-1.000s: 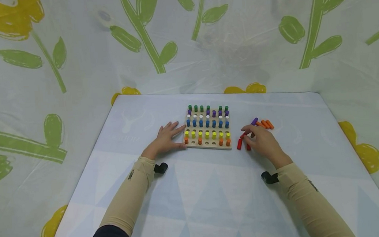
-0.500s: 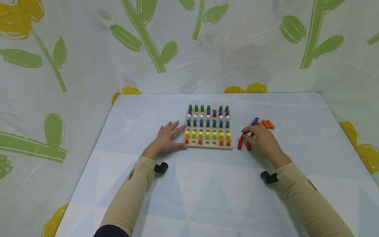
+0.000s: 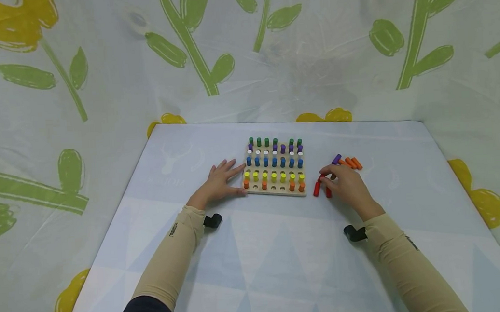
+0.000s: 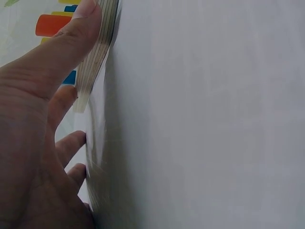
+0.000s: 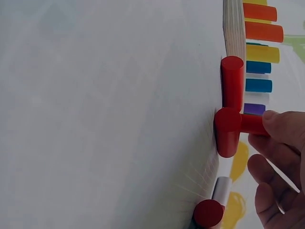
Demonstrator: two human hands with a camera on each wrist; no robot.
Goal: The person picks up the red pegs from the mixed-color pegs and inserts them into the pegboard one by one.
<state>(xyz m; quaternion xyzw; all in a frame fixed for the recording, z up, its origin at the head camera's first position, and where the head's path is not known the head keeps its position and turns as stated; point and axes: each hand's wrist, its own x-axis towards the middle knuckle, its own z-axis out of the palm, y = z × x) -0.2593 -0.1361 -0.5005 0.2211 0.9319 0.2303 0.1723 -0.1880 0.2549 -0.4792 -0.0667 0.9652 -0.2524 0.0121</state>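
A wooden peg board (image 3: 274, 192) carries rows of green, purple, white, blue, yellow and orange pegs. At its left edge lies my left hand (image 3: 219, 183), fingers spread, thumb and index finger touching the side; in the left wrist view the thumb (image 4: 71, 45) rests along the board's layered edge. Right of the board, my right hand (image 3: 348, 185) pinches a red peg (image 5: 254, 124) between thumb and index finger. Two more red pegs, one nearer the board (image 5: 232, 83) and one just in front of the pinched peg (image 5: 228, 136), lie on the table.
Beyond the right hand lie a purple peg (image 3: 336, 159) and several orange pegs (image 3: 356, 163). Another red peg (image 5: 208, 213) and a white peg (image 5: 221, 188) show low in the right wrist view. A pale patterned cloth covers the table (image 3: 267, 271); flowered sheeting (image 3: 313, 64) hangs behind.
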